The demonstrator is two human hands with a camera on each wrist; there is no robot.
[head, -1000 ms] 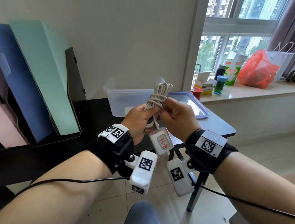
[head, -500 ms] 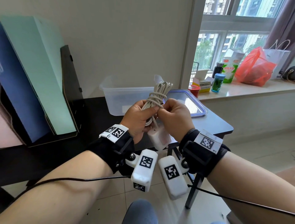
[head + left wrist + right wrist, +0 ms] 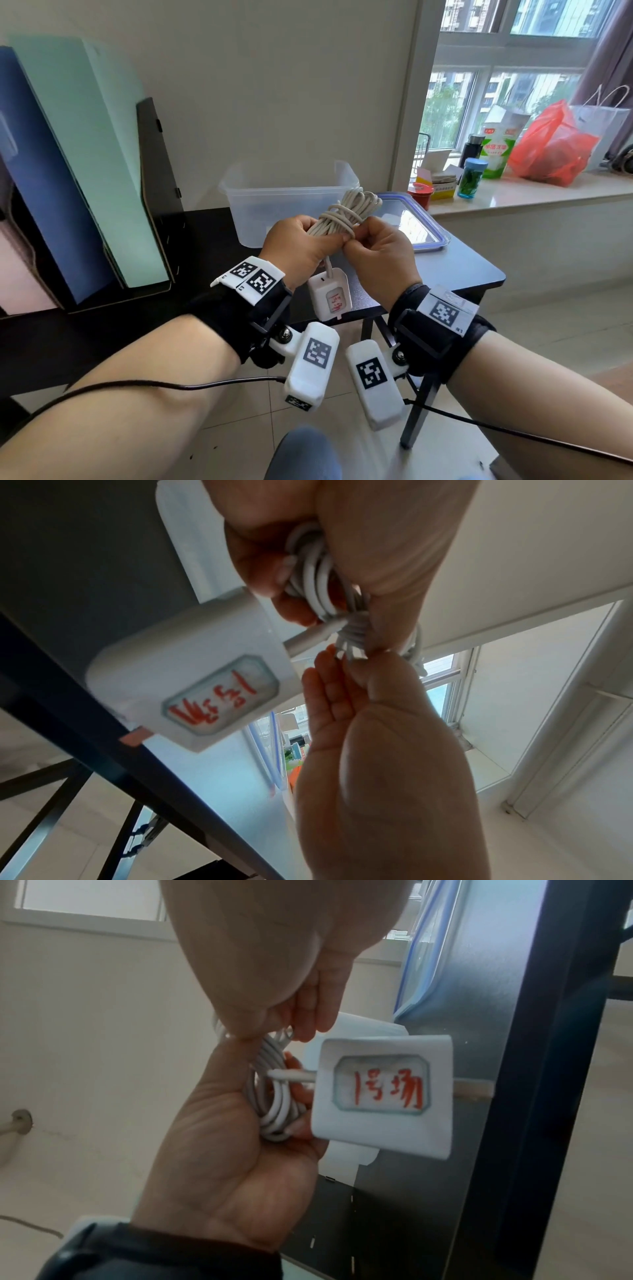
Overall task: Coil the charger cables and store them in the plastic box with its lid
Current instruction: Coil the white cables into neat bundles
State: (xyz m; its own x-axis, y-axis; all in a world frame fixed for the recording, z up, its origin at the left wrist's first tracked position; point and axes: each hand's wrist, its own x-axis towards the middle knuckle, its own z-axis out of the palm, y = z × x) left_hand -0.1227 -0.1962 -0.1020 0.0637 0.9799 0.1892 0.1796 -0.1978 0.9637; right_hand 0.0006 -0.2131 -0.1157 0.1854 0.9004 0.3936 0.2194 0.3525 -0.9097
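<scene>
Since a second ago the adapter has swung back, label facing up; both hands stay on the bundle.

Head: left hand [image 3: 301, 246] curled round the coiled cable [image 3: 346, 214]; right hand [image 3: 380, 253] pinches the wrap turns. Adapter [image 3: 330, 296] hangs below — above the table's [image 3: 455, 270] near edge. Plastic box [image 3: 274, 205] and lid [image 3: 418, 222] behind.

Left wrist: fingers [image 3: 260, 561] closed over loops.

Right wrist: thumb and finger pinch strands — red-marked label [image 3: 383, 1083] visible.
</scene>
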